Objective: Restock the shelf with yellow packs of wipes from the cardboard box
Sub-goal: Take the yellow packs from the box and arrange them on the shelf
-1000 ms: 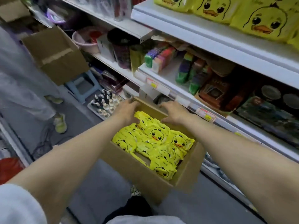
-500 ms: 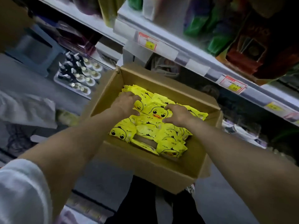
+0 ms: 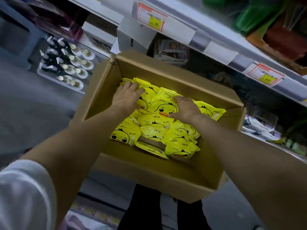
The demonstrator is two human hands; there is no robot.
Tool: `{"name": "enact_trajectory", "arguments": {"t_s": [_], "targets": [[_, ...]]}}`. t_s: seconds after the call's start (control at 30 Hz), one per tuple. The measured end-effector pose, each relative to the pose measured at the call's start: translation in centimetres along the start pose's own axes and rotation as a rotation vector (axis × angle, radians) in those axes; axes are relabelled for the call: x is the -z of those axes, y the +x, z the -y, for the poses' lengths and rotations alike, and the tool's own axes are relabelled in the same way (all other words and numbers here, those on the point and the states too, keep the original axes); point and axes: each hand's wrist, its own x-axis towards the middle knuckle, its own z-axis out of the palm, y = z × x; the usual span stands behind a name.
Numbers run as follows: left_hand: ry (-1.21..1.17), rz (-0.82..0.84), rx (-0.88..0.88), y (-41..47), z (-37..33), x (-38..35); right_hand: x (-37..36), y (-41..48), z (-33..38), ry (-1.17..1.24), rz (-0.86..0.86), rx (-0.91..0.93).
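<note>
Yellow packs of wipes [image 3: 154, 131] lie heaped in the cardboard box [image 3: 166, 178], right under our hands. Our left hand [image 3: 128, 97] rests flat on the far-left packs, fingers straight, gripping nothing. Our right hand [image 3: 186, 108] spreads over a duck-face pack [image 3: 163, 110]; we can't tell if it grips. The shelf [image 3: 197, 41] edge sits just beyond the box.

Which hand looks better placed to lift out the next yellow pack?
Probably the right hand: its thumb and fingers are spread across one duck-face pack in the cardboard box. The left hand lies flat on packs in the far corner.
</note>
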Motion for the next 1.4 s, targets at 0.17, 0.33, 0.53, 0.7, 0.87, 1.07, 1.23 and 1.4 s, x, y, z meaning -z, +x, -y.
{"name": "enact_trajectory", "arguments": {"t_s": [0.17,0.33,0.53,0.7,0.87,1.07,1.23,1.4], "targets": [[0.117,0.021,0.063,-0.4,0.7,-1.9,-1.0,1.0,0.5,-0.178,-0.052,0.02],[0.007,0.151,0.219,-1.2,0.8,-3.7,-2.2,1.5,-0.1,-0.087,-0.009,0.036],[-0.349,0.141,0.378,-2.4,-0.5,-3.6,-3.3,0.7,-0.5,-0.083,-0.033,0.118],[-0.737,0.125,0.563,-3.9,-2.0,-1.8,-1.5,-1.4,-2.0,0.08,-0.029,0.187],[-0.894,0.044,0.659,-7.2,-5.8,1.8,0.9,-5.4,-5.0,0.106,-0.048,0.261],[-0.975,-0.091,0.603,-12.0,-14.4,9.1,6.0,-13.0,-11.6,0.106,-0.117,0.309],[-0.909,-0.105,0.46,-14.6,-23.2,16.8,11.9,-21.6,-18.1,0.112,-0.189,0.387],[-0.875,-0.188,0.257,-16.9,-32.2,25.4,16.7,-28.2,-24.4,0.089,-0.296,0.392]]}}
